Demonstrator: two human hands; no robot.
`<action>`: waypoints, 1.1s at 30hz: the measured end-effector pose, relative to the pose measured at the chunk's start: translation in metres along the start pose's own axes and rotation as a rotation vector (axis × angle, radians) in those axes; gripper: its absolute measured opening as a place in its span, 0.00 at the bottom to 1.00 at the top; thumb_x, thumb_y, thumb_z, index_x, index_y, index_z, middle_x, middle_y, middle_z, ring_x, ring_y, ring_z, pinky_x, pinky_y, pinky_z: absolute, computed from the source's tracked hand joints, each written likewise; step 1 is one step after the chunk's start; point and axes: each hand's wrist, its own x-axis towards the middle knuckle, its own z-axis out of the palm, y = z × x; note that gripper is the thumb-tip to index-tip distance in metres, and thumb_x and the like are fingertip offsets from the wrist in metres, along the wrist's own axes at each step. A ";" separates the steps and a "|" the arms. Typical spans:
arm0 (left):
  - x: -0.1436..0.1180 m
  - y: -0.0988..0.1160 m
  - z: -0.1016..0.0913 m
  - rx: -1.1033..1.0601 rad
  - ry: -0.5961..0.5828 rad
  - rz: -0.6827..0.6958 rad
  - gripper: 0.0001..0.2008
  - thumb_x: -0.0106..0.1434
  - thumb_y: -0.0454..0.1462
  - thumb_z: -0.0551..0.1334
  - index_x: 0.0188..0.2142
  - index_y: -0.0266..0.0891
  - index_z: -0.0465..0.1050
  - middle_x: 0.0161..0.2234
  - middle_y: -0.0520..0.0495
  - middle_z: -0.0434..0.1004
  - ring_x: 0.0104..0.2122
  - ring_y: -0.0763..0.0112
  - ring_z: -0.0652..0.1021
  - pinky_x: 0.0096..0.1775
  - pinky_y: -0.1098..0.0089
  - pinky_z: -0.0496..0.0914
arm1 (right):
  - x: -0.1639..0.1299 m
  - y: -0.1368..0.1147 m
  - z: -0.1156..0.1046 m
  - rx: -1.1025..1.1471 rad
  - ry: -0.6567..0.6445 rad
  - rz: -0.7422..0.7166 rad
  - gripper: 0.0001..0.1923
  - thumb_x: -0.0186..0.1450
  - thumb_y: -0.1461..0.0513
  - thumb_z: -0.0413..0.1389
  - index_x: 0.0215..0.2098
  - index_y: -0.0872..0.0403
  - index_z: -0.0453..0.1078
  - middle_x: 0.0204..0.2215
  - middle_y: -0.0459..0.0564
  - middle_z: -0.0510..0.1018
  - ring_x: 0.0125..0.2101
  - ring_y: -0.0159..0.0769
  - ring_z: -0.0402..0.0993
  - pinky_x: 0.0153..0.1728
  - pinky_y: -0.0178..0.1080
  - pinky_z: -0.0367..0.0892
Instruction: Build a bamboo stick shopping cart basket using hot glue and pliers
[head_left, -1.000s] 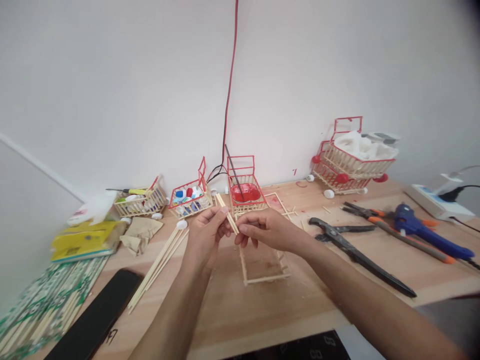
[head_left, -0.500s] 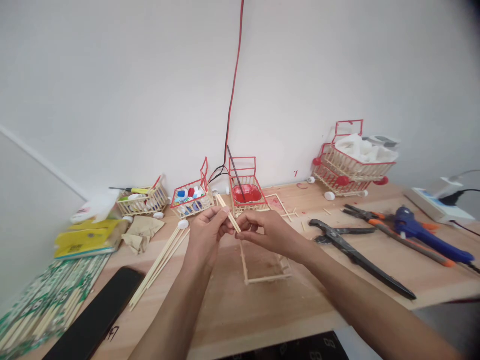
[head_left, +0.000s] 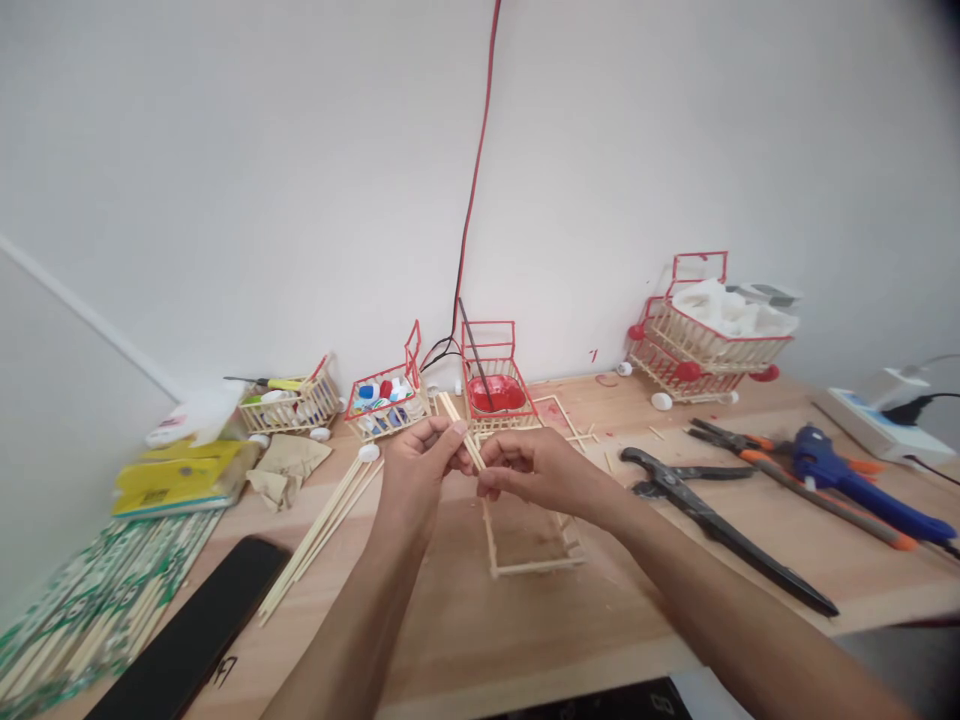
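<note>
Both hands — left hand (head_left: 417, 470), right hand (head_left: 534, 470) — each grip pinched on short wooden sticks (head_left: 459, 430) (above the stick frame (head_left: 525, 560)).

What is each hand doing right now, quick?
Left hand: fingers closed on the short bamboo sticks.
Right hand: fingers pinched on the lower end of the same sticks.

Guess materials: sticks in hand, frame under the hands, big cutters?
Sticks, pinched by left hand and right hand: pale, matte, likely bare bamboo or wood. Frame: same pale sticks, unpainted. Cutters: dark, dull, probably metal.
</note>
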 end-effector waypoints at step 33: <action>-0.013 0.017 0.000 0.296 -0.263 0.166 0.10 0.62 0.40 0.63 0.29 0.36 0.75 0.28 0.50 0.77 0.31 0.74 0.74 0.37 0.74 0.67 | -0.082 0.001 -0.042 -0.618 0.500 0.078 0.11 0.67 0.55 0.52 0.38 0.51 0.74 0.34 0.48 0.81 0.33 0.35 0.76 0.32 0.35 0.67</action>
